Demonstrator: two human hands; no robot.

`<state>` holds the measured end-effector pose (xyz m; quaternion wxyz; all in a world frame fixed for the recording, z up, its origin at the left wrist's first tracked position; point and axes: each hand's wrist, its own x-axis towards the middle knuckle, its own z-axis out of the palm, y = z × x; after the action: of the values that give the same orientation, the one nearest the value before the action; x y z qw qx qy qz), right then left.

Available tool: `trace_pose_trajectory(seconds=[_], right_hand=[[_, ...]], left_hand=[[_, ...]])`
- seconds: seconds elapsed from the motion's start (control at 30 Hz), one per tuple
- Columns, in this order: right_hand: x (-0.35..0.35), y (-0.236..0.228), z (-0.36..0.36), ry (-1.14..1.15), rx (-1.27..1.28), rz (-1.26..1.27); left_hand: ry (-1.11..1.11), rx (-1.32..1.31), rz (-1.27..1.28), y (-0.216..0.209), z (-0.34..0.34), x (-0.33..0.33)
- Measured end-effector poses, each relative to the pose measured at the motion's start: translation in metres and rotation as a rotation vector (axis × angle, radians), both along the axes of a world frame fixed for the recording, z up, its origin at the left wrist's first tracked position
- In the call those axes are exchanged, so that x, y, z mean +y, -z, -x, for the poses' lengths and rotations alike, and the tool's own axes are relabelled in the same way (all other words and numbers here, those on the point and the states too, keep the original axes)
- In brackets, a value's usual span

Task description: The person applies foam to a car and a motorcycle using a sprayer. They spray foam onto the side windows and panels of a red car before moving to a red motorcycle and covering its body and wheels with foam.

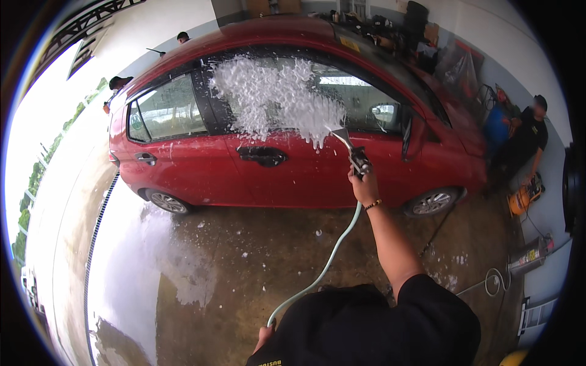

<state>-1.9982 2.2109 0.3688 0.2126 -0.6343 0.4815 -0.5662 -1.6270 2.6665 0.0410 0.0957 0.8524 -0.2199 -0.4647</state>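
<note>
A red car (pixel 201 171) stands side-on in front of me. Thick white foam (pixel 268 97) covers much of its front door window and runs down toward the door handle (pixel 261 156). My right hand (pixel 365 186), with a beaded bracelet at the wrist, is wrapped round a foam spray gun (pixel 360 161). The gun's flared nozzle points up at the foamed glass, close to its lower right edge. From the gun a pale green hose (pixel 326 265) curves down to my left hand (pixel 264 337), which is closed round it low in the view.
A person in dark clothes (pixel 525 137) stands at the right, beside an orange machine (pixel 525 195). Two more people show partly behind the car. A drain grate (pixel 101 226) crosses the wet floor at left. Hose loops (pixel 497 280) lie at right, near a metal frame (pixel 537 314).
</note>
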Motion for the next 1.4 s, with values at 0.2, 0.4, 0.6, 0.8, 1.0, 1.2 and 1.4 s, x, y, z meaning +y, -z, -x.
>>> trace_pose_trajectory(seconds=[0.2, 0.4, 0.6, 0.8, 1.0, 1.2, 1.4], right_hand=[[0.047, -0.015, 0.001, -0.018, -0.082, 0.064], [0.046, -0.024, 0.013, 0.125, 0.087, 0.116], [0.048, -0.029, 0.017, 0.132, 0.015, 0.071], [0.049, -0.040, 0.013, 0.145, -0.069, 0.354], [0.056, -0.031, 0.028, 0.194, -0.024, 0.079], [0.064, -0.030, 0.038, 0.266, 0.108, 0.017], [0.072, -0.030, 0.039, 0.313, 0.146, 0.090]], left_hand=[[-0.012, -0.071, -0.001, -0.004, 0.004, 0.006], [-0.006, -0.036, 0.026, -0.018, -0.003, -0.005], [-0.093, 0.088, 0.027, -0.039, 0.008, -0.021], [-0.021, 0.001, 0.069, -0.040, 0.008, -0.010], [0.040, -0.085, 0.031, -0.050, 0.015, -0.014], [0.085, -0.031, 0.062, -0.041, 0.012, -0.017], [0.159, -0.131, 0.042, -0.019, 0.011, -0.012]])
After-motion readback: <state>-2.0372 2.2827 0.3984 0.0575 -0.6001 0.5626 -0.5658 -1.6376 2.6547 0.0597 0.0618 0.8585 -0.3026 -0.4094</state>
